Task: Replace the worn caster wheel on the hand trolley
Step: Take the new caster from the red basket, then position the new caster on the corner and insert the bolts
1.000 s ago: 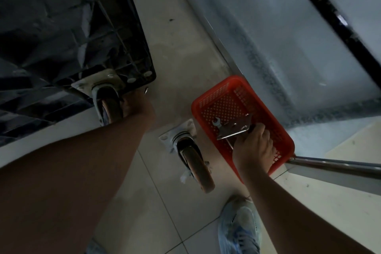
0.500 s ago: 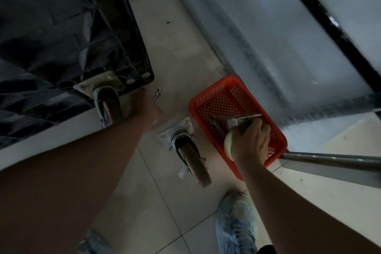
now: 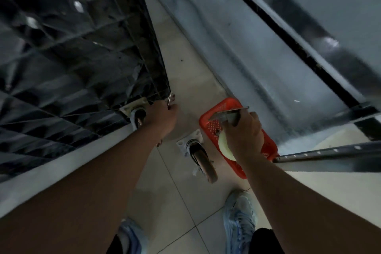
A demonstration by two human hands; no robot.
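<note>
A new caster (image 3: 227,130), with a pale cream wheel and a grey metal plate, is held above the red basket (image 3: 268,146) by the right hand (image 3: 244,134), fingers curled round it. Nothing can be made out inside the basket. An old brown-wheeled caster (image 3: 201,158) lies on the floor (image 3: 185,80) beside it. A small metal piece (image 3: 169,98) is pinched by the left hand (image 3: 165,115) at the upturned trolley (image 3: 72,47).

No readable text, labels, brands or numbers anywhere in the head view. Frame is dim and motion-blurred; nothing legible on the trolley underside (image 3: 72,57), the red basket (image 3: 218,113) or the caster plates.
</note>
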